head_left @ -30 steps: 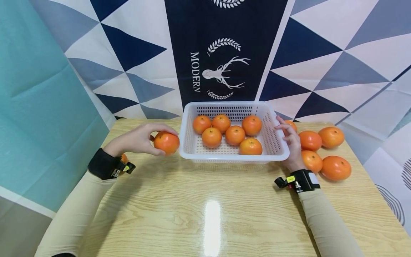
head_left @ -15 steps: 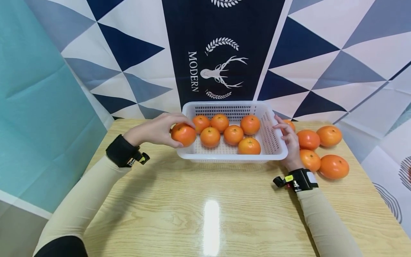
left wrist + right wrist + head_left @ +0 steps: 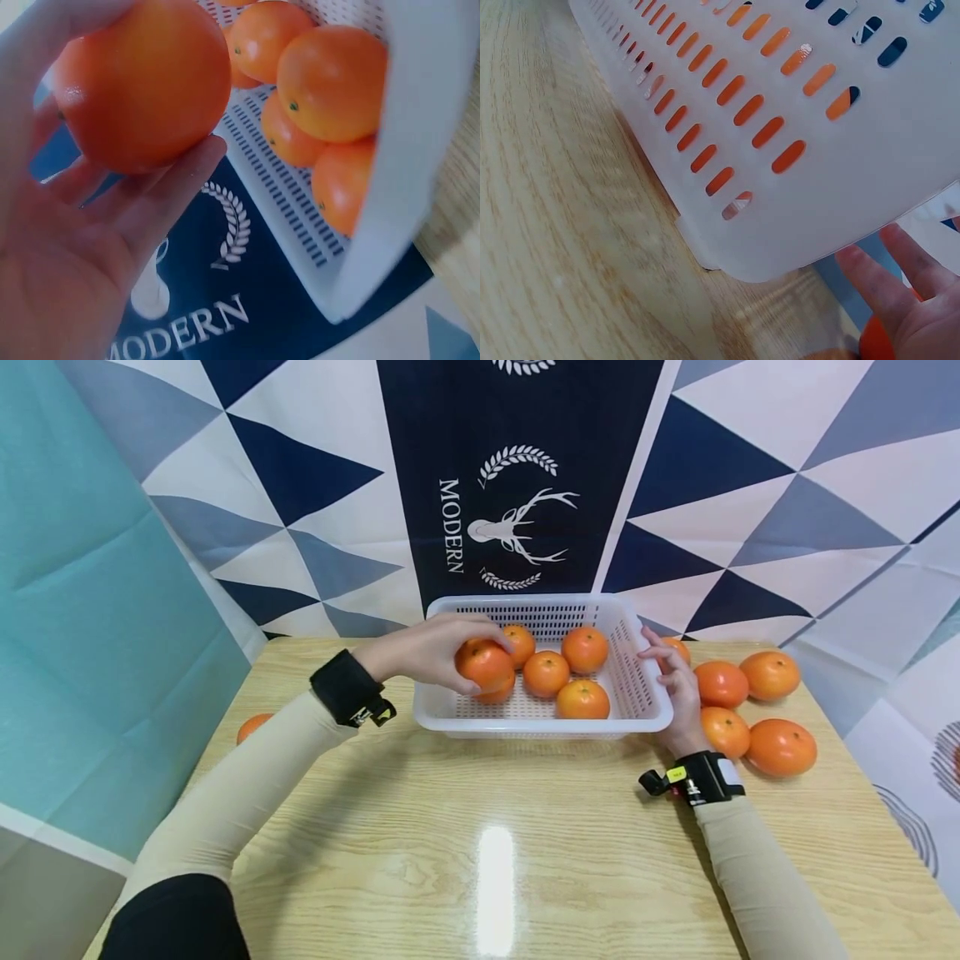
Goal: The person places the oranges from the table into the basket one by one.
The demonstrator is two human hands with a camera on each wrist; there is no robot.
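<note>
In the head view, my left hand (image 3: 435,647) holds an orange (image 3: 483,663) between thumb and fingers, over the left part of a white perforated basket (image 3: 525,726). The left wrist view shows the held orange (image 3: 146,86) large and close, with the fingers round it. Several oranges (image 3: 546,674) lie in the basket; the held one and the hand partly cover those at the left. My right hand (image 3: 681,697) rests its fingers against the basket's right end. In the right wrist view, extended fingertips (image 3: 855,259) touch the basket wall (image 3: 780,217); the thumb is out of sight.
Several more oranges (image 3: 782,747) lie on the wooden table (image 3: 390,843) to the right of the right hand. Another orange (image 3: 252,726) shows at the far left, partly behind the left forearm. A patterned cloth (image 3: 315,477) hangs close behind the basket.
My left hand has carried the orange rightward, from outside the basket's left end to over the oranges inside. The right hand has stayed at the basket's right end.
</note>
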